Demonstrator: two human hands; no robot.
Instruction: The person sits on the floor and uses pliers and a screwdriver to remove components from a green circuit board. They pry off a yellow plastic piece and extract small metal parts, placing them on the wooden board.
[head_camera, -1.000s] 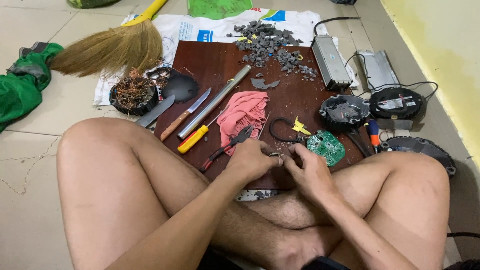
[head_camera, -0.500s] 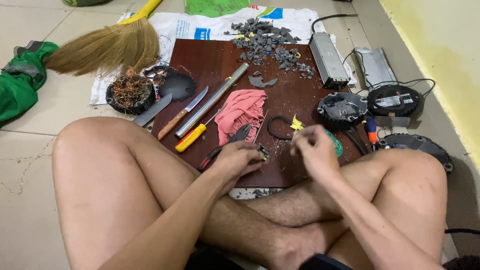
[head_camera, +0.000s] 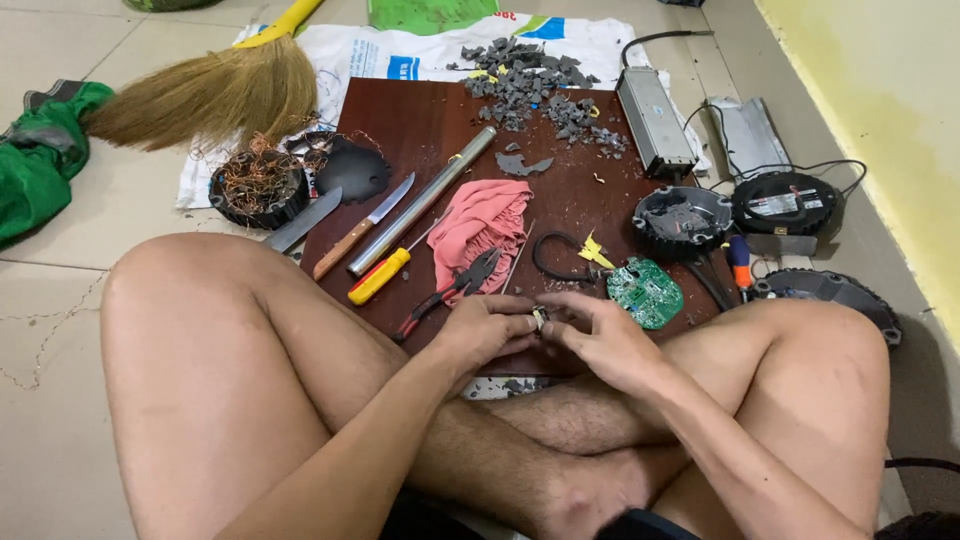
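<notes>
Fingers: both sets pinched on 1 small part (head_camera: 539, 318), held between them at the board's near edge.
Left hand (head_camera: 487, 330): closed on the part from the left, beside red-handled pliers (head_camera: 447, 292).
Right hand (head_camera: 603, 338): closed on the part from the right, just below a green circuit board (head_camera: 645, 292).
Board (head_camera: 420, 125): dark wood on the floor, carrying a pink cloth (head_camera: 481, 222), yellow screwdriver (head_camera: 379, 277), knife (head_camera: 362, 227), metal tube (head_camera: 421, 200) and grey fragments (head_camera: 535, 85).
Floor left: broom (head_camera: 205, 95), copper coil (head_camera: 258, 185).
</notes>
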